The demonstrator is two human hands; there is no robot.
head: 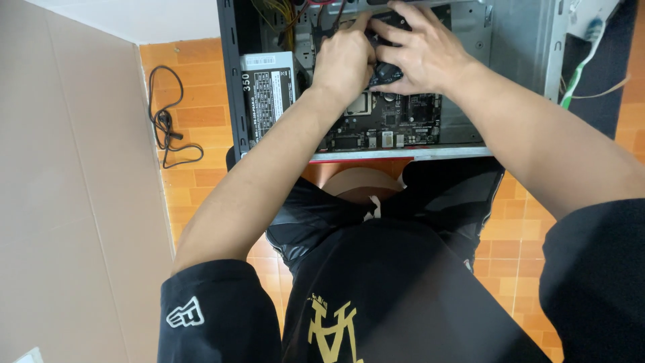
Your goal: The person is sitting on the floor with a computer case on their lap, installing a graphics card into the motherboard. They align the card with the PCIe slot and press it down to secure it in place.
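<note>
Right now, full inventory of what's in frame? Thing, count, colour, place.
computer case: 1, black and grey metal, open side up, lying on the floor at top centre
motherboard: 1, black, inside the case
power supply: 1, grey with a label, left end of the case
wire bundle: 1, yellow and red, top of the case
black part: 1, under both hands; kind unclear
cable: 1, black, loose on the tiles left of the case
floor tiles: orange
cardboard sheet: 1, brown, left side
left hand: on the black part
right hand: on the black part
</note>
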